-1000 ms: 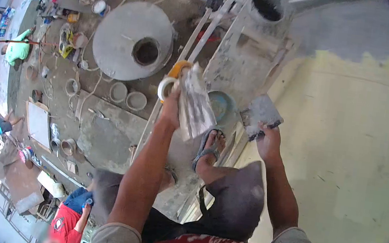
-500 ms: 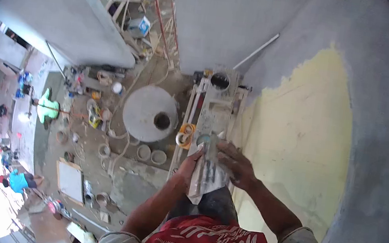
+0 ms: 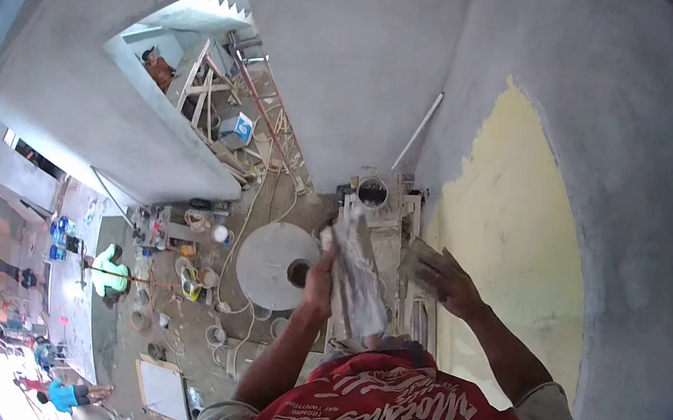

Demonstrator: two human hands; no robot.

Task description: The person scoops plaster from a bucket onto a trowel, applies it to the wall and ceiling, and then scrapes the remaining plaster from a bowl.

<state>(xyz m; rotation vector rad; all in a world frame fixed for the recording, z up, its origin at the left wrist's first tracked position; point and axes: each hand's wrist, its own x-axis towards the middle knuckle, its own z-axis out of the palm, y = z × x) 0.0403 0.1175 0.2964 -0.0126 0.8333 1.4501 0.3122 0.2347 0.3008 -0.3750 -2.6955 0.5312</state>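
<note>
My left hand (image 3: pixel 318 284) is wrapped round the left edge of a long, flat grey board (image 3: pixel 362 277) smeared with whitish material. The board is tilted in front of my chest and blurred by motion. To its right, apart from it, my right hand (image 3: pixel 450 280) is held with grey-coated fingers stretched out, their tips blurred. Below and beyond the hands is a narrow work platform (image 3: pixel 387 242). At its far end stands a round bucket (image 3: pixel 372 193) with dark contents.
A yellow patch (image 3: pixel 521 226) remains on the grey wall at right. A pale rod (image 3: pixel 419 132) leans in the corner. On the floor lie a large grey disc (image 3: pixel 261 264), hoses and several pots. A person in green (image 3: pixel 111 272) works at left; a doorway shows timber.
My right hand has come off the board and moved right, while my left hand keeps hold of it and has turned it. The view has tilted up toward the far wall.
</note>
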